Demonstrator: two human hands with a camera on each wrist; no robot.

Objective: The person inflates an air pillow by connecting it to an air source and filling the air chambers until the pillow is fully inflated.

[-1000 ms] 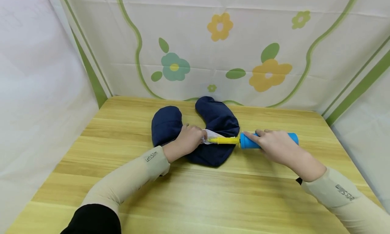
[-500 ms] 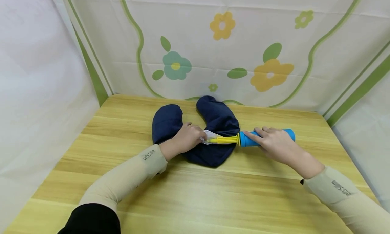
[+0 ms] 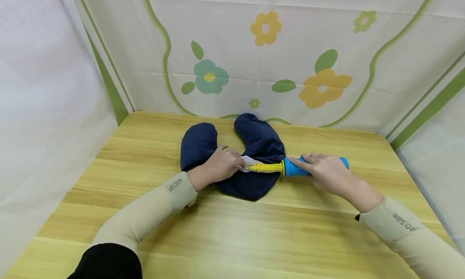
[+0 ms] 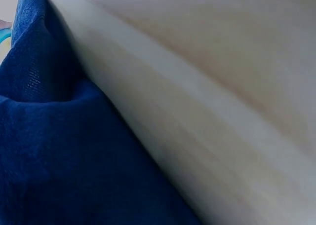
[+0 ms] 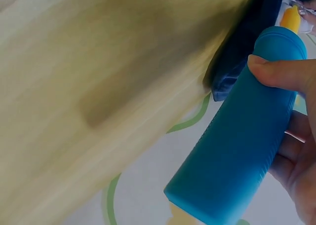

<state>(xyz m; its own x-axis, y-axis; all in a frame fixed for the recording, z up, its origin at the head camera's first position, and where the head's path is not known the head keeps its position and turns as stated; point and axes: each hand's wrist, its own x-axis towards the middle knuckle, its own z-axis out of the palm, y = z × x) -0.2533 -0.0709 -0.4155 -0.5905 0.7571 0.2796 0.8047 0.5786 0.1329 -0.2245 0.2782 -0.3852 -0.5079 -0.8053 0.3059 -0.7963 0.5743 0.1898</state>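
Note:
A navy U-shaped neck pillow (image 3: 263,138) lies on the table, its surface creased. At its middle my left hand (image 3: 223,165) pinches a whitish, see-through valve piece (image 3: 248,161), mostly hidden by the fingers. The yellow end (image 3: 269,168) of a blue hand pump (image 3: 296,168) reaches into that piece. My right hand (image 3: 328,172) grips the pump's blue barrel, held roughly level; in the right wrist view the thumb lies along the barrel (image 5: 237,131) and the fingers curl behind it. Only pillow fabric (image 4: 74,156) and blurred tabletop fill most of the left wrist view.
The wood-grain table (image 3: 232,238) extends in front of and to both sides of the pillow. Behind it hangs a white cloth (image 3: 232,40) with printed flowers, which the pillow's far tip nearly reaches. White cloth (image 3: 43,121) also hangs at the left side.
The pump and my right hand have shifted slightly left, with the barrel's far end tilting a little. My left hand has kept its pinch on the valve piece. The pillow has barely moved.

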